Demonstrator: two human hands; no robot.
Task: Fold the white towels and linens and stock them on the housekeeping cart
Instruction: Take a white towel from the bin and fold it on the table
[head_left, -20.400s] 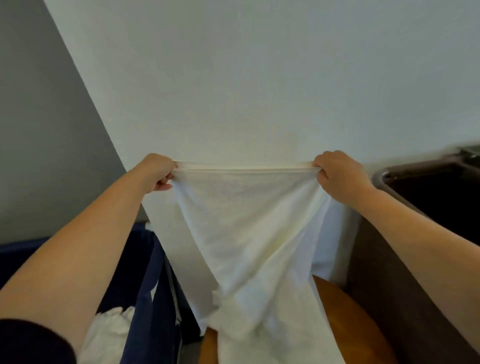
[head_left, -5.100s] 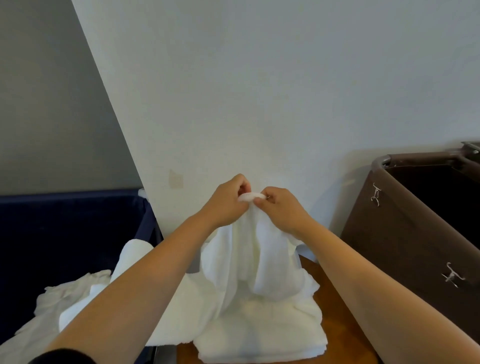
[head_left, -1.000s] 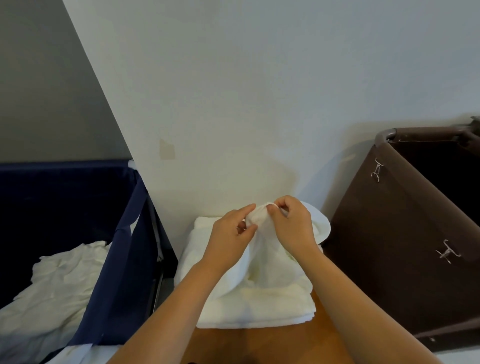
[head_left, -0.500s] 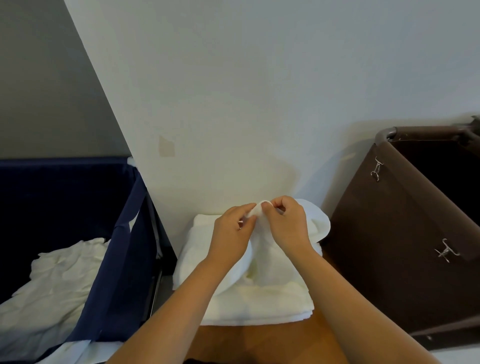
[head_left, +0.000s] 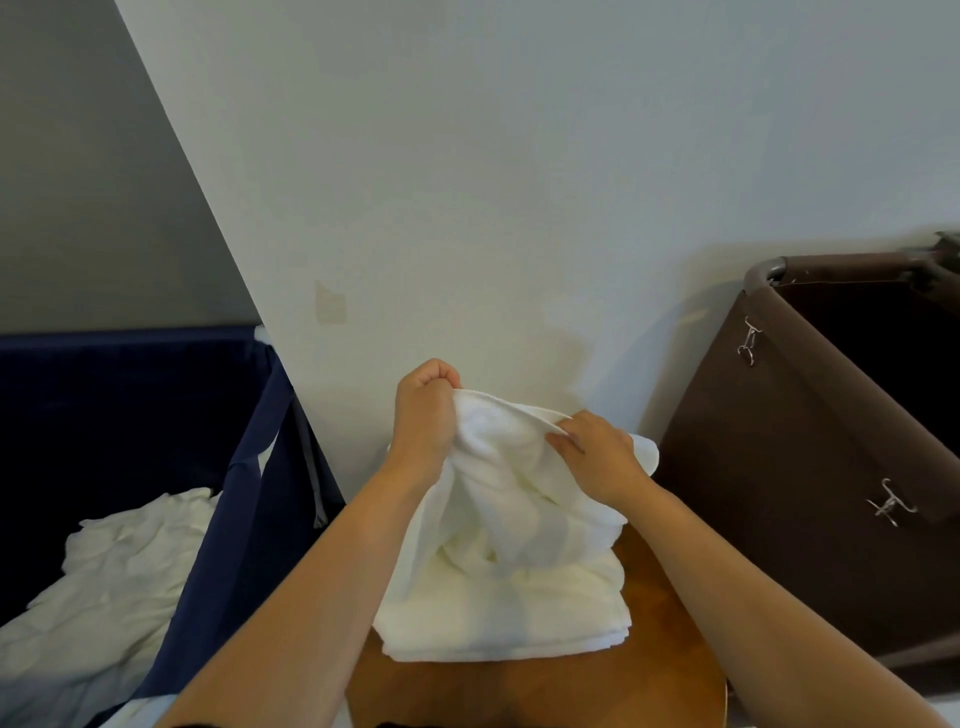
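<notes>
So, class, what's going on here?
A person holds up a white towel. The left hand grips its top edge and the right hand pinches the same edge beside it. The towel hangs onto a folded stack on a wooden top. Crumpled linens lie in the blue bin to the left.

Towel stack (head_left: 498, 618) on tabletop (head_left: 519, 691), left bin (head_left: 249, 519) beside it — linens (head_left: 119, 561) inside; right bin (head_left: 805, 467) opposite, wall (head_left: 519, 182) behind

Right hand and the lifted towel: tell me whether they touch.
Touching. The head view shows the right hand pinching the upper edge of the lifted towel, with no gap between them.
</notes>
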